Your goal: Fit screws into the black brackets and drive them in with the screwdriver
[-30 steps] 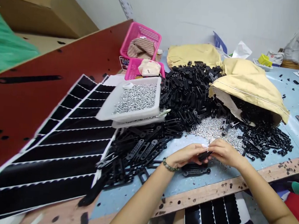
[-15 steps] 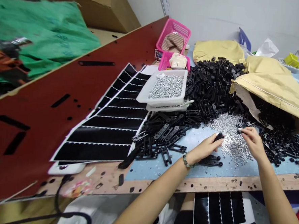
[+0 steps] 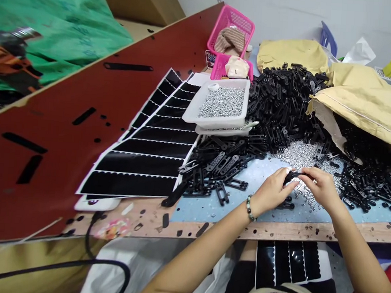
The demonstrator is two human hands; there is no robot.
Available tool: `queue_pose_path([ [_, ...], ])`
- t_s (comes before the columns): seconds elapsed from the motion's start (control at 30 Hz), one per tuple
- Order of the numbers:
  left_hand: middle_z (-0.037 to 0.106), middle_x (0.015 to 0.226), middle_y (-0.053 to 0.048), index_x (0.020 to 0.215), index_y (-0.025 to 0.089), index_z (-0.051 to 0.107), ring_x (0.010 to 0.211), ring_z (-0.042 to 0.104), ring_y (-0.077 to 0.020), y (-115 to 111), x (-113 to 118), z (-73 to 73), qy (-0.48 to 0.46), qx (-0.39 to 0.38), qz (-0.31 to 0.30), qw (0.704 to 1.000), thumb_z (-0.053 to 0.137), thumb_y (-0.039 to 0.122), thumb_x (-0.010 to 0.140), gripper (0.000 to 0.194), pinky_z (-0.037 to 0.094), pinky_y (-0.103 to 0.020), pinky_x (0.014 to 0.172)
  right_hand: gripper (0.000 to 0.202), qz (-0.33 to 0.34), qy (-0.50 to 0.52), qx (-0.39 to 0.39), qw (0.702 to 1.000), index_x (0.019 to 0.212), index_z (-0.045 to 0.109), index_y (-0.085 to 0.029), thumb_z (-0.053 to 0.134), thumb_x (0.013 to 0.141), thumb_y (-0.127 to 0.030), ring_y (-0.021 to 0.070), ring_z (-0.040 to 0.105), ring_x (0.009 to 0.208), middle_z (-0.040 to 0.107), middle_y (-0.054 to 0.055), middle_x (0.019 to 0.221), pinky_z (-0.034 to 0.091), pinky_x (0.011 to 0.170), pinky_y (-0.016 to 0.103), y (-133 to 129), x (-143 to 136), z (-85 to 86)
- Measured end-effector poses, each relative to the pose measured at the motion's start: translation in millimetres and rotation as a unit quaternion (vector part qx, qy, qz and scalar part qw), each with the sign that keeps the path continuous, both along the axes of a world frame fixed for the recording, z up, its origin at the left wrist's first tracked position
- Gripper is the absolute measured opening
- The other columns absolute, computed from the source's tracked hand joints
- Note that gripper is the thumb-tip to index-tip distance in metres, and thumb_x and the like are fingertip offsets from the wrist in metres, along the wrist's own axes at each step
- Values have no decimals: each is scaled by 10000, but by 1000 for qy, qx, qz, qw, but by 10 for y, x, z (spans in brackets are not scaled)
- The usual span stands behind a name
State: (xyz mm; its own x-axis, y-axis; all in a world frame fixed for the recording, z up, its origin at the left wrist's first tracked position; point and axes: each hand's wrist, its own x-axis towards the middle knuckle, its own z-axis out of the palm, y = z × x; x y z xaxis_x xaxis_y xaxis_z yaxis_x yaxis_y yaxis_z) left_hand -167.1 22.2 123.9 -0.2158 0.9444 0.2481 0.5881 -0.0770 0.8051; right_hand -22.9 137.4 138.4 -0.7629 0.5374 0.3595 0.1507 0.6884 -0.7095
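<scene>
My left hand (image 3: 274, 190), with a beaded bracelet on its wrist, is closed around a small black plastic part (image 3: 291, 176). My right hand (image 3: 321, 188) pinches the right end of the same part, so the two hands meet over the table. Its exact shape is mostly covered by fingers. Just behind the hands spreads a heap of small silver screws and nuts (image 3: 297, 153). Beneath my left hand lie a few black link-like pieces (image 3: 286, 204), partly hidden.
A large pile of black plastic parts (image 3: 281, 98) rises behind, beside an open yellow sack (image 3: 366, 108). White trays of screws (image 3: 188, 113) stand left of it, next to sheets of black strips (image 3: 138, 164). A red board (image 3: 66, 147) slants along the left.
My right hand has moved left from the screw heap and now touches the part in my left hand. The whole view has shifted slightly.
</scene>
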Motion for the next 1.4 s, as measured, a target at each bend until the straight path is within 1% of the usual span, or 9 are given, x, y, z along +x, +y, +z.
queue_pose_path([
  [0.17, 598, 1020, -82, 1074, 175, 514, 944, 609, -213, 17, -20, -24, 85, -18, -12, 996, 436, 341, 957, 218, 503, -351, 831, 208, 42, -2, 32, 999, 948, 678, -219, 521, 920, -353, 181, 628, 764, 687, 60, 841, 503, 706, 309, -33, -16, 12],
  [0.4, 614, 780, -29, 823, 183, 561, 730, 591, -173, -6, -171, 58, 191, -77, 13, 978, 443, 334, 942, 226, 431, -271, 656, 317, 0, -46, -112, 993, 1004, 653, -202, 424, 945, -413, 186, 639, 721, 679, 46, 807, 506, 693, 322, 49, -53, -288],
  [0.5, 591, 692, -6, 777, 186, 562, 658, 566, -164, 4, -334, -12, 117, -110, 68, 985, 466, 343, 928, 238, 396, -264, 614, 257, -22, -143, 10, 989, 1022, 642, -197, 451, 939, -348, 227, 607, 890, 666, 84, 934, 464, 810, 366, 70, -111, -473],
  [0.6, 585, 687, 5, 915, 178, 566, 642, 563, -169, 29, -461, -142, 63, -114, 84, 988, 473, 311, 918, 163, 400, -268, 604, 137, -20, -243, 116, 963, 911, 651, -198, 532, 900, -263, 247, 568, 904, 648, 88, 913, 430, 806, 371, 23, -221, -627],
  [0.77, 611, 945, -46, 999, 170, 572, 897, 584, -183, 143, -468, -344, 62, -80, 15, 995, 473, 218, 908, 142, 452, -302, 803, 155, -49, -247, 151, 956, 822, 616, -198, 578, 877, -337, 261, 549, 857, 612, 87, 844, 430, 771, 388, -17, -232, -730],
  [0.87, 600, 996, -50, 963, 184, 626, 983, 555, -186, 251, -428, -452, 80, -70, -56, 993, 533, 200, 883, 123, 432, -313, 894, 239, -73, -179, 117, 974, 994, 607, -193, 594, 859, -389, 267, 556, 898, 598, 101, 946, 460, 779, 403, 17, -106, -767],
  [1.0, 593, 971, -55, 980, 200, 666, 977, 529, -204, 312, -440, -567, 110, -79, -104, 985, 542, 190, 879, 160, 402, -354, 908, 232, -32, -118, 94, 988, 1101, 623, -221, 503, 911, -281, 250, 573, 934, 615, 102, 1016, 476, 826, 415, 12, -28, -858],
  [1.2, 588, 1015, -53, 1111, 246, 648, 998, 507, -203, 275, -610, -620, 133, -107, -134, 976, 464, 229, 930, 259, 369, -366, 914, 234, -34, -97, 101, 990, 1038, 685, -232, 484, 919, -244, 238, 578, 896, 624, 90, 940, 486, 828, 405, -51, -126, -962],
  [1.4, 628, 1052, -51, 1077, 238, 668, 1014, 535, -202, 327, -708, -575, 146, -130, -155, 968, 500, 242, 921, 230, 359, -352, 935, 204, -27, -102, 99, 990, 1017, 683, -210, 515, 903, -228, 227, 582, 876, 627, 88, 931, 485, 808, 373, -73, -160, -942],
])
